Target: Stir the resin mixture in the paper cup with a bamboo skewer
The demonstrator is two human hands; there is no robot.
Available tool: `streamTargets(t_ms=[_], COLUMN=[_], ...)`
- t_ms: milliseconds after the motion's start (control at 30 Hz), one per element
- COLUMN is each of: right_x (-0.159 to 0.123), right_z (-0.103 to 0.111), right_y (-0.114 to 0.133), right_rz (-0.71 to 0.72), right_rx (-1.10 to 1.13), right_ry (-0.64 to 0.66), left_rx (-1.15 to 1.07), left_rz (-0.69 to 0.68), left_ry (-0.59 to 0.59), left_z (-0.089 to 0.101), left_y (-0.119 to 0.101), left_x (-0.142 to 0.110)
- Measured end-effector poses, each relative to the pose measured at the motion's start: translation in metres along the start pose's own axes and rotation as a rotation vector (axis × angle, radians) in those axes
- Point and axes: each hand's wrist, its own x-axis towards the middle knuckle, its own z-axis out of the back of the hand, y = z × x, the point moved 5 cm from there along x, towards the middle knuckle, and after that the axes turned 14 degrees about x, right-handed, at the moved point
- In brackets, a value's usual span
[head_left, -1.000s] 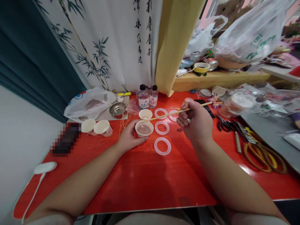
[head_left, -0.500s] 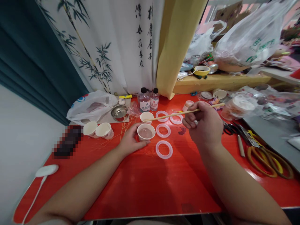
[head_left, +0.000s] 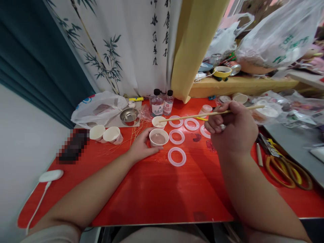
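Observation:
My left hand (head_left: pixel 143 145) is wrapped round the left side of a paper cup (head_left: pixel 159 138) with murky pinkish-grey liquid in it. Just behind it stands a second paper cup (head_left: pixel 157 124). My right hand (head_left: pixel 231 126) grips a thin wooden stick (head_left: pixel 192 116), held nearly level, its tip at the mouth of the rear cup. Pink ring-shaped silicone moulds (head_left: pixel 177 156) lie to the right of the cups, one partly hidden by my right hand. Two bottles labelled A (head_left: pixel 157 107) and B (head_left: pixel 168 105) stand behind, with dark caps.
Two paper cups (head_left: pixel 112 135), a metal bowl (head_left: pixel 129 115) and a plastic bag (head_left: pixel 98 109) are at the left. Large scissors (head_left: pixel 286 170) lie at the right, beside a grey mat (head_left: pixel 298 145) and plastic packaging. A pixelated dark object (head_left: pixel 74 146) lies far left.
My right hand has moved right with the stick, uncovering part of another ring mould. The stick's tip stays near the rear cup. My left hand keeps its hold; the view has shifted slightly.

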Motion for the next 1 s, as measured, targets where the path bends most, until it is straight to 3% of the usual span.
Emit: streamTargets(t_ms=[1000], right_x=[0.0], right_z=[0.0], right_y=[0.004], right_rz=[0.054], right_rx=[-0.027], right_ry=[0.01], left_rx=[-0.004], left_rz=[0.003], left_ry=[0.016], left_z=[-0.003], left_y=[0.01], left_x=[-0.001])
